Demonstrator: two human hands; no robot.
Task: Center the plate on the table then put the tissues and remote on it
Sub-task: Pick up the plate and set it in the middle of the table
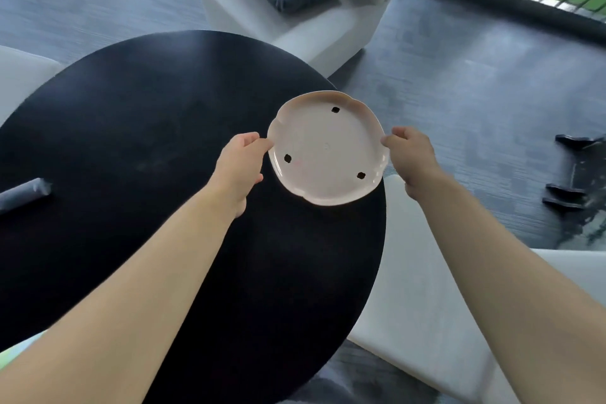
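**Plate held at the table's right edge, centre lies to the left**

Both forearms reach in from the near edge of the view and meet at the plate point(328, 149). That pale, scalloped plate sits by the right rim of the round black table point(147, 108), with its right side about at the rim. Left hand point(239, 164) pinches the plate's left edge, fingertips closed on the rim; right hand point(411, 154) does the same on the plate's right edge, out past the table's rim. Whether the plate rests on the top or is lifted just clear, I cannot tell. From the plate, the table's centre lies to the left and slightly nearer the body, so the coming move is probably a leftward carry led by the left hand. Far left of the plate, a grey cylinder-like thing point(24, 193) lies on the table, blurred, possibly the tissues. No remote shows.
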